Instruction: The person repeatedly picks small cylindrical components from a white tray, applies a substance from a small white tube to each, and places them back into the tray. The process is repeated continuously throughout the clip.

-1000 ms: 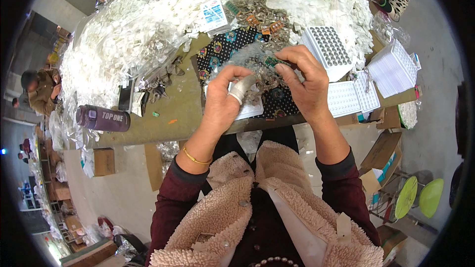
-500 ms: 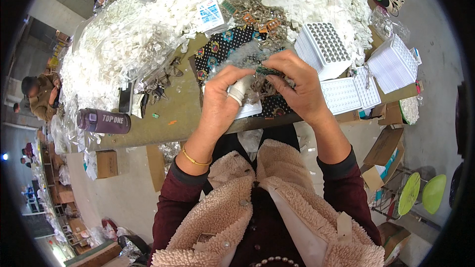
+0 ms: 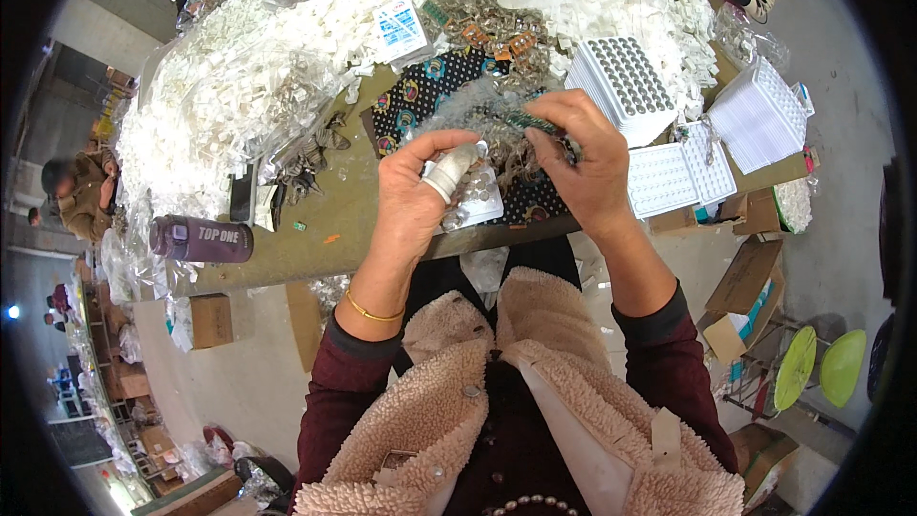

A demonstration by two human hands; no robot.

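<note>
- right hand (image 3: pixel 587 158): thumb and fingertips closed on a dark green strip (image 3: pixel 519 120), just above the counter's near edge
- left hand (image 3: pixel 406 186): thumb and index tips close together; cannot tell if anything is pinched there
- white wrap (image 3: pixel 441 180) around left thumb; gold bracelet (image 3: pixel 374 313) on left wrist
- hands apart from each other, green strip on the right hand's side of the gap
- small white tray (image 3: pixel 485 207) under and just beside the left thumb, round metallic pieces (image 3: pixel 475 189) on it
- crumpled clear plastic (image 3: pixel 463 107) between and beyond the hands
- dark patterned cloth (image 3: pixel 430 76) under all that, lying on the olive counter (image 3: pixel 368 196)
- beyond cloth: heap of metal parts (image 3: pixel 487 14) with orange pieces (image 3: pixel 522 44) in it; white box with blue print (image 3: pixel 399 29) to its left
- right: tray stack (image 3: pixel 626 86) with round cups, two flat trays (image 3: pixel 659 180), another white stack (image 3: pixel 759 124)
- left: purple bottle (image 3: pixel 202 239) on its side, dark phone (image 3: pixel 243 194)
- far side: big pile of white pieces (image 3: pixel 220 96)
- outer: green stools (image 3: pixel 795 368), open carton (image 3: pixel 743 277), co-worker in brown (image 3: pixel 86 196)
</note>
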